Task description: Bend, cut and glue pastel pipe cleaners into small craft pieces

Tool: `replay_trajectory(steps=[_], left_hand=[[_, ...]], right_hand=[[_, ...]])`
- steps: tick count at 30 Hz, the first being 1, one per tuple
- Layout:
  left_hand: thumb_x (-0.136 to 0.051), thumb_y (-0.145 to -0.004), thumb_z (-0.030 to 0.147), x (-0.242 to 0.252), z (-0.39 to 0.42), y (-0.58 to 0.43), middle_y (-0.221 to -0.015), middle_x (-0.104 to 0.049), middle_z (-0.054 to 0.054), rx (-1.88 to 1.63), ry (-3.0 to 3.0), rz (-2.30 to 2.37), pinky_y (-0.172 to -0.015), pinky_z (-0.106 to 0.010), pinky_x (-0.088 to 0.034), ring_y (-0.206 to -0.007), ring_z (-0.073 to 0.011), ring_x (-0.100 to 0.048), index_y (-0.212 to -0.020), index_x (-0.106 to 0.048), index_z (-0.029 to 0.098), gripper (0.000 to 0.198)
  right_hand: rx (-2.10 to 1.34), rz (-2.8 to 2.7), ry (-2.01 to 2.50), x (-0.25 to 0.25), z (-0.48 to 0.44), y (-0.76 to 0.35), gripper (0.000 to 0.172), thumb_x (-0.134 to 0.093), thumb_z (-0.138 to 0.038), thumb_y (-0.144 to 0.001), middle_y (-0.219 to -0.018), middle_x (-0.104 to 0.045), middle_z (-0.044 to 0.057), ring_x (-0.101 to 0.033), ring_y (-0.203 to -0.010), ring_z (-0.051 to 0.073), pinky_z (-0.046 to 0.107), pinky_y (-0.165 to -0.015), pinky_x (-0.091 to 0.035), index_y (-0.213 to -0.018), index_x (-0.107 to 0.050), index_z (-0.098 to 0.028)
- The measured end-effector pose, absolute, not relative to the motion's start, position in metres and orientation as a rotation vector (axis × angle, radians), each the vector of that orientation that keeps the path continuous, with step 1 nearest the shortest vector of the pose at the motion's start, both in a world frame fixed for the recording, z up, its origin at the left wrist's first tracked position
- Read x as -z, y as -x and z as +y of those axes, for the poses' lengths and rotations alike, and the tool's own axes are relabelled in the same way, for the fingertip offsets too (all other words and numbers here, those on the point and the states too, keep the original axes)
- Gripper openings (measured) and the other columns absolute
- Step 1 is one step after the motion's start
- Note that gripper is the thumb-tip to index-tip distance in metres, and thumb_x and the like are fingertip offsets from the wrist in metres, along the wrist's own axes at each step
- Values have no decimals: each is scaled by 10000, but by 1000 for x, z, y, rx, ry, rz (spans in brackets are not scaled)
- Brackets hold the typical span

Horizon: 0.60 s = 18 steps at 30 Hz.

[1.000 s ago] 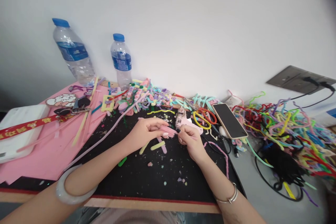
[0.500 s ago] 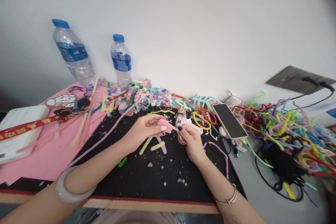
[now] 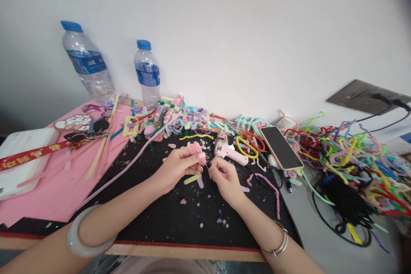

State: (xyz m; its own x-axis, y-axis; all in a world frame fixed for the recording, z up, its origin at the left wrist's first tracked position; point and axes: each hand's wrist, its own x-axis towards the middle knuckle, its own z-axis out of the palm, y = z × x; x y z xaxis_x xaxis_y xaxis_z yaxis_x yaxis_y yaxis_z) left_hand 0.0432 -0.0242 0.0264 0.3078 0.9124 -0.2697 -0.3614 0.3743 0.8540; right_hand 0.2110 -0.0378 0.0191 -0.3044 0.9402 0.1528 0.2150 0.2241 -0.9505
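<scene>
My left hand [image 3: 180,165] is closed around a folded bunch of pink pipe cleaner [image 3: 194,148], pinching it between thumb and fingers. At the lower right end of that bunch, my right hand [image 3: 226,182] pinches with thumb and forefinger; the exact tip it grips is small and partly hidden. Beneath the hands, a pale yellow pipe cleaner piece [image 3: 192,179] lies across a lilac piece [image 3: 200,183] on the black mat [image 3: 160,222]. Just beyond my right hand rests a pale pink glue gun [image 3: 231,153].
Two water bottles [image 3: 87,62] stand by the wall. Pipe cleaner scraps [image 3: 189,115] are heaped behind the mat. To the right are a phone [image 3: 281,147], yellow-handled scissors [image 3: 246,147] and a tangle of pipe cleaners [image 3: 353,150]. Pink sheets [image 3: 70,180] cover the left side.
The pink bunch has turned more upright in my left hand. My right hand has shifted left and slightly down, uncovering more of the glue gun.
</scene>
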Motion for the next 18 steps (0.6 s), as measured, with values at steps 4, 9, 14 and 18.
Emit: replay_trajectory(steps=[4, 9, 14, 18], left_hand=[[-757, -704, 334, -26, -25, -46, -638, -619, 0, -985, -801, 926, -570, -206, -494, -553, -82, -549, -677, -670, 120, 233], [-742, -691, 346, -24, -24, -45, -601, -608, 6, -990, -938, 1020, -540, -232, -462, -508, -95, -531, -652, -643, 122, 247], [-704, -713, 354, -25, -20, -41, -509, -562, 37, -948, -1151, 1081, -522, -220, -430, -474, -96, -514, -647, -625, 133, 244], [-663, -752, 335, -28, -21, -40, -482, -534, 36, -794, -1322, 1028, -498, -210, -402, -468, -97, -510, -583, -564, 145, 273]], right_hand=[[-1150, -1756, 1113, -22, -39, -209, 325, -464, -300, -885, -563, -319, -56, -271, -535, 96, 244, -509, -223, -590, -379, -194], [-1157, -1794, 1123, -22, -39, -212, 304, -481, -283, -873, -568, -328, -58, -274, -529, 90, 237, -502, -224, -597, -392, -189], [-1224, -1596, 1103, -18, -34, -215, 279, -529, -304, -851, -553, -346, -60, -266, -505, 86, 236, -484, -213, -612, -444, -187], [-1348, -1391, 1010, -10, -31, -217, 291, -566, -362, -844, -523, -321, -77, -238, -467, 80, 234, -464, -199, -638, -445, -196]])
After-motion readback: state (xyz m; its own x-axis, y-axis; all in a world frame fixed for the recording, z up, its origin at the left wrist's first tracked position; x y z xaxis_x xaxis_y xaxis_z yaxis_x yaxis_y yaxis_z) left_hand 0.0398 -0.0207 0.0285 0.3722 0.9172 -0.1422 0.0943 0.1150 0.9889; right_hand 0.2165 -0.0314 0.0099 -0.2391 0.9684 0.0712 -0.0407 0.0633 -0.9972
